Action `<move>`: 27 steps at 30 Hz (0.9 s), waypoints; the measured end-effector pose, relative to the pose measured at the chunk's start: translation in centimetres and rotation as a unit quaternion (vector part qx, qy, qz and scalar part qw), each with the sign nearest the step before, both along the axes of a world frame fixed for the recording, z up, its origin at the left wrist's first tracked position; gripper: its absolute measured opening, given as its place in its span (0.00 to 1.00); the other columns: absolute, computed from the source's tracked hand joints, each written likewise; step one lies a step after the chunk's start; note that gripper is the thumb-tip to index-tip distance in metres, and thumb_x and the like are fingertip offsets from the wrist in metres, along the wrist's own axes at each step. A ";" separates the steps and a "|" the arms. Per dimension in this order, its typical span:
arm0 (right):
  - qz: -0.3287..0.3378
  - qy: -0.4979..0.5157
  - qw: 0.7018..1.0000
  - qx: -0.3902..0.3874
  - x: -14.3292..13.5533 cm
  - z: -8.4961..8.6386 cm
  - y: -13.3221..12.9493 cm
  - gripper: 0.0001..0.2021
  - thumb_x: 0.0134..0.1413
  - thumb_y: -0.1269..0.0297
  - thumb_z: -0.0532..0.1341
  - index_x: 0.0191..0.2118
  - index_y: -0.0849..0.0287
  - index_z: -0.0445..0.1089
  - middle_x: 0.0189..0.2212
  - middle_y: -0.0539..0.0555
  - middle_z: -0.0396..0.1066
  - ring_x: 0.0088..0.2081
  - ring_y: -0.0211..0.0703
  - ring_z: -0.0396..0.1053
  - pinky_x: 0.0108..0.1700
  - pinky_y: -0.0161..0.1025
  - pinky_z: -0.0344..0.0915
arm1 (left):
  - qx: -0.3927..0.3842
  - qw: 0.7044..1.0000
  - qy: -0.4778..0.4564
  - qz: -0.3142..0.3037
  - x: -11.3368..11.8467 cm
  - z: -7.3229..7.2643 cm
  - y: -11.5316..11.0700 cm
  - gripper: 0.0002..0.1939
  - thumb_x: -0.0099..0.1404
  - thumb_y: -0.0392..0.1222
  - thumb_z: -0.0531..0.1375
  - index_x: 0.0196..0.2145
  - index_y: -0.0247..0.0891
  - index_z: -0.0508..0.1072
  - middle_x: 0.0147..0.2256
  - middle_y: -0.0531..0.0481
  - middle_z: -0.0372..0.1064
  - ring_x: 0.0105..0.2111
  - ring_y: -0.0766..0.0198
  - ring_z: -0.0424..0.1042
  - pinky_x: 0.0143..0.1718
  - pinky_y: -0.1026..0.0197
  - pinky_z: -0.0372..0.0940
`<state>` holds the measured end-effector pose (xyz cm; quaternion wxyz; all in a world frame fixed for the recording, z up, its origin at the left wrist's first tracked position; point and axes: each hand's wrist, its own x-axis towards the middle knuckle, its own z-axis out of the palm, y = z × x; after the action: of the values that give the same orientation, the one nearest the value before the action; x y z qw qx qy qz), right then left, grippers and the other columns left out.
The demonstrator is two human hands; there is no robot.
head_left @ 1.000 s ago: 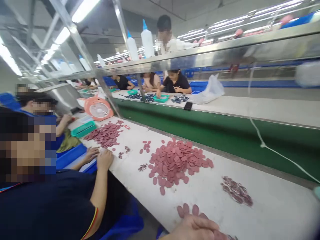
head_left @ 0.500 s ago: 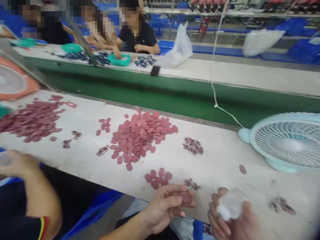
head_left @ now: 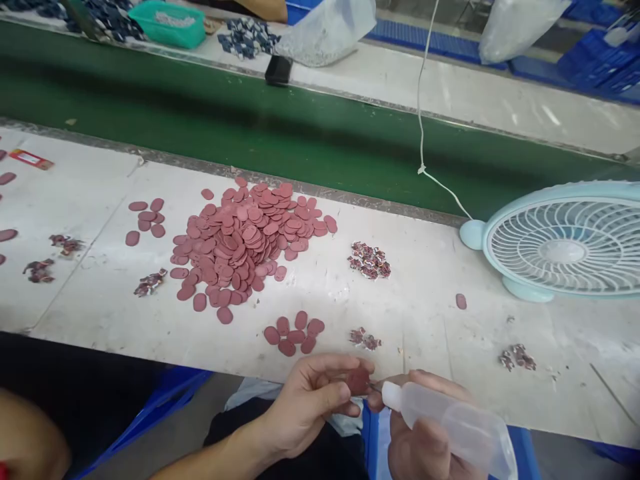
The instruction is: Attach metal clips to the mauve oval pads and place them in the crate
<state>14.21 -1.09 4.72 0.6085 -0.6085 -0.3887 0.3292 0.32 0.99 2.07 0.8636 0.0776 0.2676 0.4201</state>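
Note:
My left hand (head_left: 315, 400) pinches a dark red oval piece (head_left: 358, 381) between thumb and fingers, just off the table's near edge. My right hand (head_left: 425, 433) is wrapped round a translucent squeeze bottle (head_left: 460, 423), tilted so that its thin tip points left and meets or nearly meets the oval piece. Beyond my left hand lies a small group of red ovals (head_left: 296, 337). A small cluster of shiny dark red and silver bits (head_left: 365, 339) sits right of it. Farther back is a large heap of red ovals (head_left: 250, 233).
A light blue fan (head_left: 563, 250) lies at the right, its white cord running up. More shiny bits (head_left: 369, 260) and a lone oval (head_left: 461, 301) are on the white table. A green channel (head_left: 250, 127) separates the far table. Another person's arm (head_left: 30, 433) is at lower left.
The bottle has swung to point left, and its tip has come to the oval piece in my left hand. The view has tilted down, and the people across are mostly out of frame.

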 end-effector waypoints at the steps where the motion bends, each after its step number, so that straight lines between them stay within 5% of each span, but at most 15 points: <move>1: -0.027 -0.006 0.999 0.019 -0.5 0.3 0.3 0.10 0.61 0.53 0.61 0.44 0.50 0.72 0.31 0.55 0.69 0.23 0.49 0.68 0.23 0.54 0.70 | 0.000 1.000 0.002 -0.002 0.0 0.0 0.0 0.13 0.62 0.36 0.69 0.45 0.42 0.82 0.50 0.45 0.80 0.41 0.61 0.81 0.36 0.68 0.72; 6: -0.062 -0.022 0.997 0.036 -1.5 1.3 1.1 0.07 0.60 0.54 0.64 0.40 0.48 0.76 0.31 0.54 0.68 0.21 0.46 0.65 0.20 0.51 0.68 | -0.007 1.000 0.008 -0.005 0.1 0.2 0.2 0.14 0.59 0.38 0.71 0.44 0.43 0.83 0.48 0.45 0.81 0.37 0.62 0.82 0.35 0.68 0.72; 14: -0.080 -0.114 0.990 0.012 -1.4 0.5 0.0 0.08 0.64 0.56 0.60 0.45 0.48 0.73 0.37 0.56 0.66 0.30 0.50 0.66 0.28 0.50 0.65 | 0.001 1.000 0.018 -0.008 0.1 0.2 0.2 0.14 0.59 0.38 0.72 0.44 0.42 0.83 0.47 0.45 0.81 0.37 0.63 0.80 0.34 0.68 0.73; 27: -0.010 -0.025 0.999 0.037 -1.1 1.5 0.5 0.11 0.64 0.52 0.61 0.46 0.49 0.73 0.27 0.52 0.72 0.24 0.48 0.70 0.24 0.47 0.67 | -0.002 1.000 0.013 -0.012 0.0 0.1 0.0 0.13 0.60 0.37 0.71 0.44 0.42 0.83 0.48 0.44 0.81 0.37 0.63 0.80 0.34 0.68 0.73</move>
<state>13.08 -0.61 6.24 0.6235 -0.5977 -0.4099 0.2933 0.28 0.97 2.21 0.8653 0.0845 0.2782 0.4084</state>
